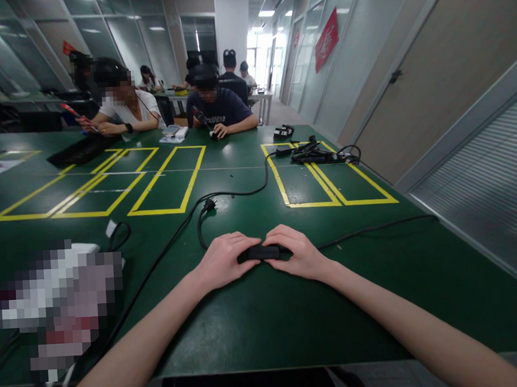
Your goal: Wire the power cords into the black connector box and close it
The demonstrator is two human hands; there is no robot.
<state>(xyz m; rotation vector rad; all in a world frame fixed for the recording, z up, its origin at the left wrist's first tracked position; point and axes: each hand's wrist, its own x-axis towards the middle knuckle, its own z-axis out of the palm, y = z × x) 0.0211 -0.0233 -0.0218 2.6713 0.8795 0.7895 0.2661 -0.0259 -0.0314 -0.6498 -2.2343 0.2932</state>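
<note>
On the green table, a black power adapter (264, 252) lies between my two hands near the middle of the view. My left hand (228, 257) grips its left end with thumb and fingers, and my right hand (297, 252) grips the right end the same way. A short black cord runs from behind my left hand up to a power plug (209, 205). From the right hand's side, another black cable (373, 228) stretches to the table's right edge. My palms hide part of both ends of the adapter.
A long black cable (166, 248) crosses the table (257, 332) left of my hands. Tangled black gear (312, 153) lies at the far right, by yellow tape rectangles. Blurred items (68, 296) lie at left. Two people (128, 108) (219, 109) sit across, handling things.
</note>
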